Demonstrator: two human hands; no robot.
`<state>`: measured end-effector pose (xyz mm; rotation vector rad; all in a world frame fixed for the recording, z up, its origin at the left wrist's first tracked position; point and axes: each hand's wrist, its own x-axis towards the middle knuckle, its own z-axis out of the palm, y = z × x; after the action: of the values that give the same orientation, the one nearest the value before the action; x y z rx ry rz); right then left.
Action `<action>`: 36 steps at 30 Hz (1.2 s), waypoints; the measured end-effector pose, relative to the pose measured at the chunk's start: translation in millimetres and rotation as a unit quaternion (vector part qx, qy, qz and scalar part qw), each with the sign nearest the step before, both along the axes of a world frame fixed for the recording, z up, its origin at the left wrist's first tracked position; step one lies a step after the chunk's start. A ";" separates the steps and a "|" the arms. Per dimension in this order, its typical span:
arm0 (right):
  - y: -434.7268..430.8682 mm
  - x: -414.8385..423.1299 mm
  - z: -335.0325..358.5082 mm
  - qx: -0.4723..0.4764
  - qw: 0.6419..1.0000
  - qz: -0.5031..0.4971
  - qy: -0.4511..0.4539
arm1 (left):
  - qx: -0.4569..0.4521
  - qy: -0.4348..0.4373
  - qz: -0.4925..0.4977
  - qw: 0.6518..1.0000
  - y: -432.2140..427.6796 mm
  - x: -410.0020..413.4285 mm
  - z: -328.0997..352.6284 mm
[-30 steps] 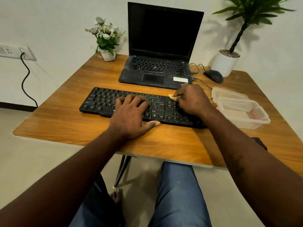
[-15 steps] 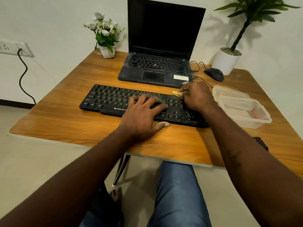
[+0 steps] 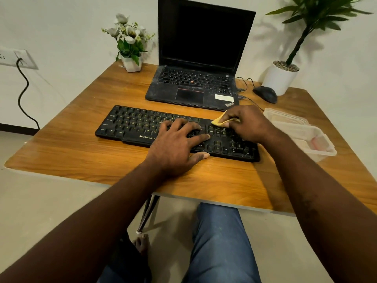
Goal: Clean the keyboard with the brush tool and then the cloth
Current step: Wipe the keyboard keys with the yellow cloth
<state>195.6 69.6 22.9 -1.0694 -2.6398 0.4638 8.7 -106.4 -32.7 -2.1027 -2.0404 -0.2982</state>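
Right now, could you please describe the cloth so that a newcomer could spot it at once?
On the wooden table, a black keyboard lies in front of the laptop. Toward its right end, the right hand pinches the cloth at the far edge. Its pale yellow stands out against the black keys.

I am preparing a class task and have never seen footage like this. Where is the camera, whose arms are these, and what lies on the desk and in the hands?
No machine: a camera worn on a person's head looks down at their arms. The left hand rests on the black plastic keyboard. The right hand pinches a small yellow cloth in its fingers against the keyboard. The wooden table also holds an open black laptop, a black mouse and a clear plastic box.
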 end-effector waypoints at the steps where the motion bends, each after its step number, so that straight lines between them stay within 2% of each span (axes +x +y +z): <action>1: 2.6 3.5 1.9 -0.006 1.000 -0.023 0.010 | 0.000 -0.001 0.000 1.000 0.5 0.0 0.2; 3: 3.3 4.5 2.5 0.028 0.998 -0.057 0.000 | 0.001 -0.002 0.000 1.000 0.8 0.0 -0.5; 5: -0.6 0.5 2.0 0.045 0.998 -0.035 -0.028 | 0.004 -0.005 0.001 1.000 0.1 -0.7 -1.5; 7: -0.1 2.3 5.1 0.019 0.999 -0.020 -0.035 | 0.004 -0.007 0.002 1.000 0.6 -1.0 -1.5; 10: 3.5 10.2 12.4 -0.016 0.998 -0.064 -0.007 | 0.001 -0.009 0.000 1.000 1.1 -0.5 -0.5; 13: -5.5 8.7 9.1 0.008 0.999 -0.033 -0.021 | 0.003 -0.013 -0.001 1.000 0.5 -1.4 -1.3; 16: -9.2 12.3 10.7 0.012 0.999 -0.047 -0.010 | 0.007 -0.013 -0.003 1.000 0.3 -1.8 -1.4; 19: -16.3 14.7 8.4 0.068 0.996 -0.039 -0.050 | 0.004 -0.012 -0.001 1.000 1.0 -1.7 -2.2; 23: -22.4 11.7 7.0 0.143 0.982 -0.086 -0.086 | 0.009 -0.013 -0.003 1.000 0.9 -2.5 -2.7; 29: -27.8 2.9 13.2 0.268 0.941 0.026 -0.207 | 0.003 -0.014 -0.003 1.000 0.9 -2.6 -2.0; 36: -33.6 11.0 27.9 0.245 0.930 0.141 -0.236 | 0.006 -0.014 0.002 1.000 0.3 -1.6 -1.1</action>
<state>206.6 36.1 50.8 -0.7043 -3.0848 -0.4570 7.1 -106.2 -33.7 -2.0992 -2.0519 -0.3417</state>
